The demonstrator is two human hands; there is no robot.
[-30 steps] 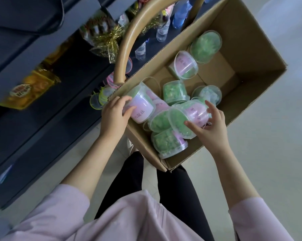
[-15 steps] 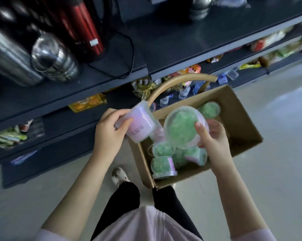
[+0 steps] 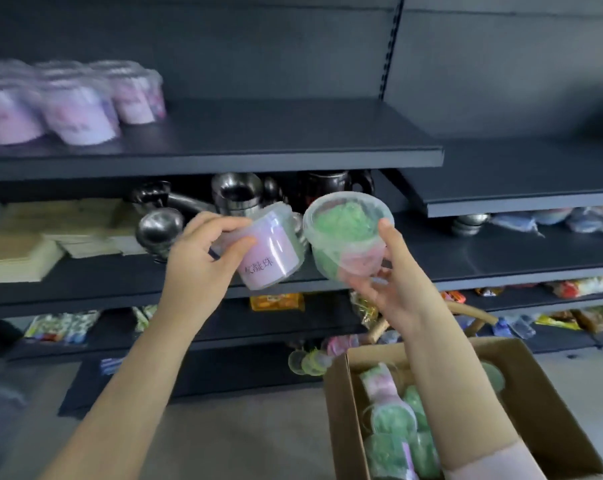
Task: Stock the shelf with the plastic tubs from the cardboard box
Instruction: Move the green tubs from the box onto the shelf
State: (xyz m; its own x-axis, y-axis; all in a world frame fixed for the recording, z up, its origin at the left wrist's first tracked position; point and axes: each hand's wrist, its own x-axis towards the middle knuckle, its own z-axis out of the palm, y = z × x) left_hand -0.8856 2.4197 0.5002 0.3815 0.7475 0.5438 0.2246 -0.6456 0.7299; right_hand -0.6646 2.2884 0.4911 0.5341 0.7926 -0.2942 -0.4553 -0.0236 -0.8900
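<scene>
Holding one plastic tub in each hand, I have both raised in front of the dark shelving. My left hand [image 3: 203,258] grips the pink-labelled tub [image 3: 272,251]: the fingers curl over its upper left side and the thumb presses across the label, so the tub juts out to the right of my palm, tilted, with its printed characters low on the side facing me. My right hand [image 3: 393,292] holds the green-filled tub [image 3: 345,237] from below and behind, the fingers cupped under its base and the thumb up against the right edge of the rim. This tub sits above and to the left of that palm, tipped so its clear lid faces me and the green contents show through. The two tubs are just beside each other; whether they touch I cannot tell.

Both are level with the middle shelf, in front of the steel bowls [image 3: 237,192] stored there. Higher up, on the top shelf [image 3: 258,133], a blurred group of pink tubs [image 3: 68,105] stands at its left end, well apart from my hands. The cardboard box [image 3: 553,410] lies low on the right, beneath my right forearm, with more tubs [image 3: 393,420] inside.
</scene>
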